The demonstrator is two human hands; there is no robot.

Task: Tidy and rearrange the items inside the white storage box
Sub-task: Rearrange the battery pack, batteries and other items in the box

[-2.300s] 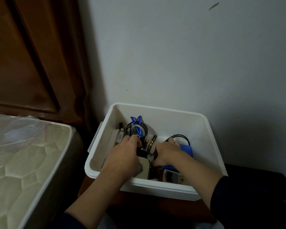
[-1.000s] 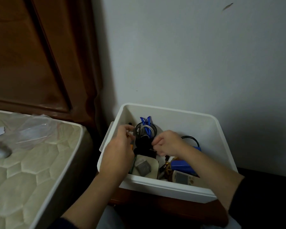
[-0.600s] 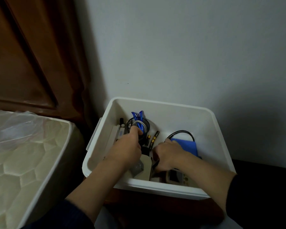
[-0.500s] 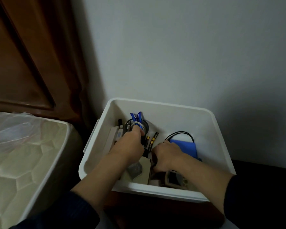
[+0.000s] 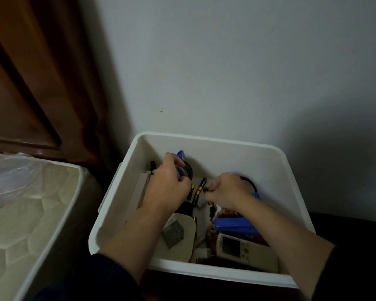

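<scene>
The white storage box (image 5: pixel 213 141) stands against the wall with both my hands inside it. My left hand (image 5: pixel 167 183) is closed on a coil of blue, white and black cables (image 5: pixel 183 168) near the back left. My right hand (image 5: pixel 228 192) pinches a small dark plug (image 5: pixel 206 189) of a black cable (image 5: pixel 251 183) in the middle. Black-and-yellow batteries (image 5: pixel 200 191) lie between the hands. A blue case (image 5: pixel 232 223), a cream remote with a screen (image 5: pixel 243 249) and a beige flat item with a grey packet (image 5: pixel 178 233) lie at the front.
A mattress (image 5: pixel 30 213) with clear plastic wrap sits close on the left. A brown wooden headboard (image 5: pixel 37 79) rises behind it. The grey wall (image 5: pixel 226 61) backs the box. The box rests on a dark wooden stand (image 5: pixel 345 235).
My left hand slid toward the back left onto the cable coil. My right hand lifted off the blue case and closed on a small plug in the middle. The camera tilted slightly.
</scene>
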